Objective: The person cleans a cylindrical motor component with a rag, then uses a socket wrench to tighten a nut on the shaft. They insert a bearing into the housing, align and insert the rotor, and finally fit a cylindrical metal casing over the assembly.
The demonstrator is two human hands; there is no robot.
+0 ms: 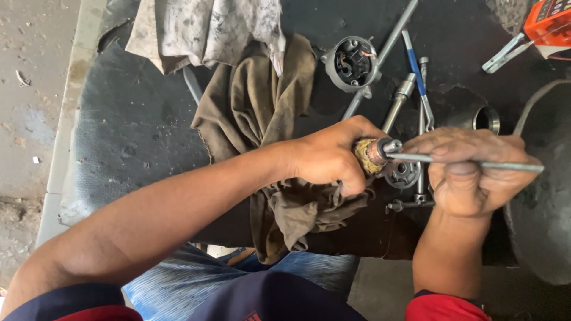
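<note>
The left hand point(330, 157) gripped a wound motor core point(370, 156); the right hand point(470, 172) pinched a thin metal rod point(476, 162) against its tip. Steady grip and straight alignment seemed to matter most.

Seen from above: a dark, worn work surface point(137, 125), scuffed and dusty, with a pale raised edge point(62, 148) along its left side. Beyond that edge, grey concrete floor point(27, 101), stained and littered with small bits. At lower right, more grey floor point(380, 291) under the front of the surface. At the right border, a large dark rounded shape point(544, 220), cut off by the frame. Soft, even daylight, without hard shadows. No walls or windows visible.
</note>
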